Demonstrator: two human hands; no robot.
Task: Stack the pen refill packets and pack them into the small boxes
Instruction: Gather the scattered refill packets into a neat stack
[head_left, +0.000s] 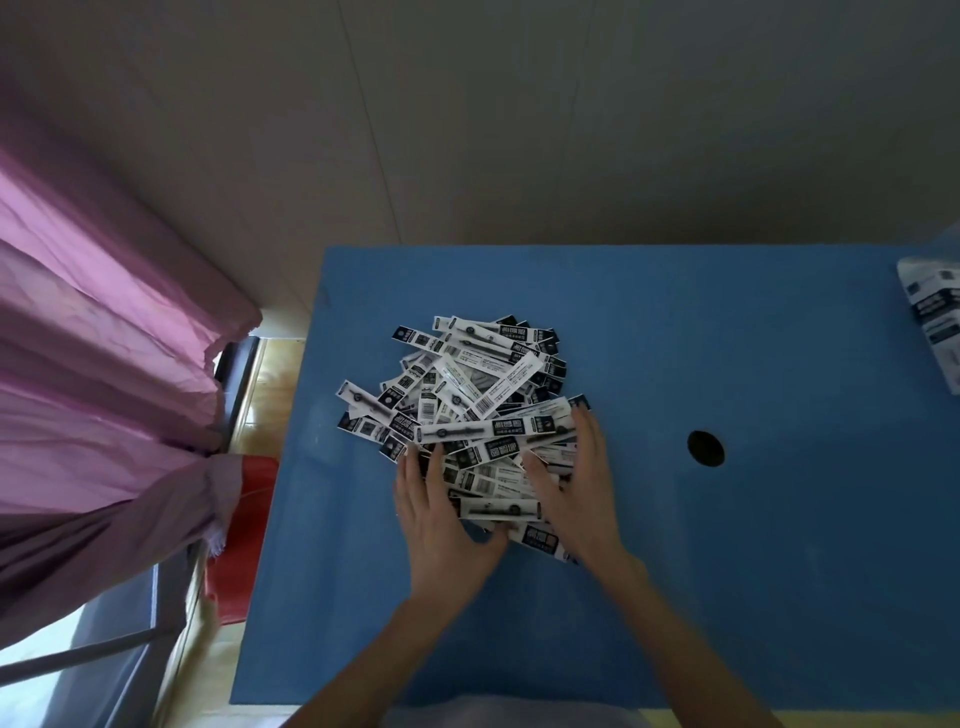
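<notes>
A loose heap of black-and-white pen refill packets (478, 384) lies jumbled in the middle of the blue table (727, 571). My left hand (441, 530) rests flat on the near left side of the heap, fingers spread over the packets. On the heap's near right side lies my right hand (576, 488), palm down with fingers apart on several packets. Neither hand visibly grips a packet. No small box is in view.
A round dark hole (705, 448) sits in the table to the right of the heap. A clear bag with printed packaging (935, 317) lies at the far right edge. A pink curtain (104, 364) hangs left of the table, with something red (249, 530) below it.
</notes>
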